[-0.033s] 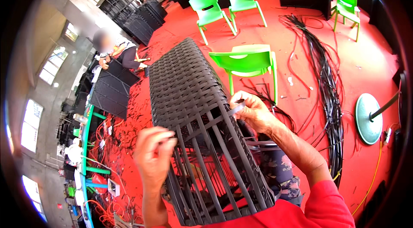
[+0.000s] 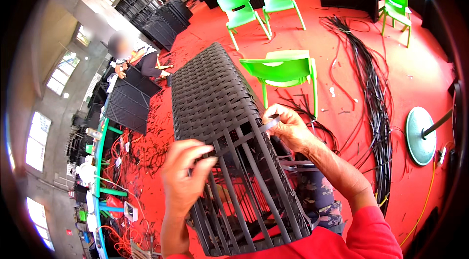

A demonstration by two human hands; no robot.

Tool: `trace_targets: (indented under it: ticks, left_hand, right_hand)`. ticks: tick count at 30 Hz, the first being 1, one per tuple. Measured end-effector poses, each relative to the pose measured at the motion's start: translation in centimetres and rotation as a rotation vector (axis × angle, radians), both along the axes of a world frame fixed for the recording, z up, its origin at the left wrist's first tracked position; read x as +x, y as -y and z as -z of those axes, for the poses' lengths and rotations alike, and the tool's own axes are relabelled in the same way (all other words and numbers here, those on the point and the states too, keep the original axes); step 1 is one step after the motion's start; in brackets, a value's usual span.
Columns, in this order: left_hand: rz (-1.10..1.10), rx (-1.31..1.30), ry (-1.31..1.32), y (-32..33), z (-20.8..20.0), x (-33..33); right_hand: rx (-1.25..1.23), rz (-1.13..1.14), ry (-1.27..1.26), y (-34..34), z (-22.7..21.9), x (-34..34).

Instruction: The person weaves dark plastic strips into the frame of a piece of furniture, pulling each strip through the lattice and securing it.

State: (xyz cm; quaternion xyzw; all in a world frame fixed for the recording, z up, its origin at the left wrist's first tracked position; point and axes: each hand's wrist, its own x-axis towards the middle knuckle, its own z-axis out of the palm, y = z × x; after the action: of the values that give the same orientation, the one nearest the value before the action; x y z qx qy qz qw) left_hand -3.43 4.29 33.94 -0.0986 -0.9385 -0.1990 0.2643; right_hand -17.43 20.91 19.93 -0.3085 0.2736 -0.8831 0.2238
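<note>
The black woven basket (image 2: 210, 93) is in the centre, between the hands; the red shirt (image 2: 322, 245) hides its near edge. The right hand (image 2: 291, 131) pinches a flat strip (image 2: 271, 124) at its right side. The left hand (image 2: 185, 181), blurred, hangs at its left, fingers narrowly parted. A red wall sign (image 2: 69, 232), near left, is too small to read.

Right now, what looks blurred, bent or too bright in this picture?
In the head view: left hand smeared, probably by motion; right hand and black woven piece clearer; windows glaring white; red floor washed pale at right; green table edge bowed; corners black.
</note>
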Motion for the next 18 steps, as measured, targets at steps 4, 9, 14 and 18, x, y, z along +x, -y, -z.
trace_targets:
  ticks: [4, 9, 14, 18]
  left_hand:
    - [0.115, -0.346, -0.002, -1.4, -0.2, -1.9]
    - [-0.018, -0.706, -0.187, -1.0, -0.4, -1.9]
    - [-0.11, -0.517, -0.078, 1.6, 0.1, -1.8]
    - [-0.087, -0.178, 0.055, -0.7, -0.8, -2.0]
  right_hand:
    - [-0.019, 0.117, -0.045, -0.1, -0.3, 0.4]
    - [-0.061, 0.188, -0.117, -0.1, 0.2, 0.7]
    - [0.26, 0.665, -0.479, -0.4, -1.5, 1.6]
    - [0.237, 0.619, -0.445, -0.7, -0.7, 1.1]
